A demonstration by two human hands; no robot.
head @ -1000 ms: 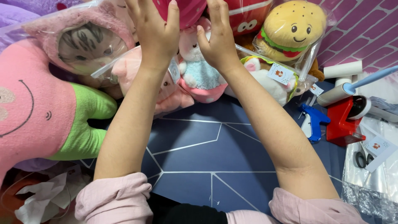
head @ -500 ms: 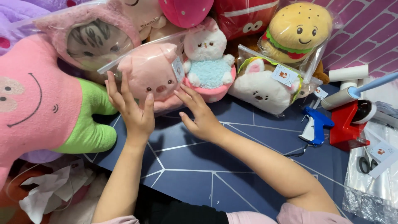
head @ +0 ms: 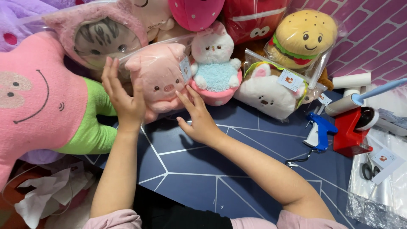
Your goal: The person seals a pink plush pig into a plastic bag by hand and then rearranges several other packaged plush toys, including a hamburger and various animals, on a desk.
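Note:
A pink pig plush [head: 159, 78] in a clear bag lies at the back of the dark blue mat [head: 203, 169]. My left hand [head: 122, 97] is flat against the pig's left side, fingers spread upward. My right hand [head: 198, 118] rests on the mat in front of it, fingertips touching the bag's lower right edge. Right of the pig sits a white plush in a blue sweater [head: 214, 63] in a pink cup shape.
A big pink star plush [head: 38, 97] with green legs fills the left. A burger plush [head: 303, 40], a bagged white plush [head: 269, 91], a blue tagging gun [head: 320, 131], a red tool [head: 352, 129], lint rollers [head: 354, 97], scissors [head: 369, 169] and clear bags [head: 381, 191] lie right.
Both hands came down from the plush pile at the back to the pink pig plush; the left now presses its side, the right moved to its front edge.

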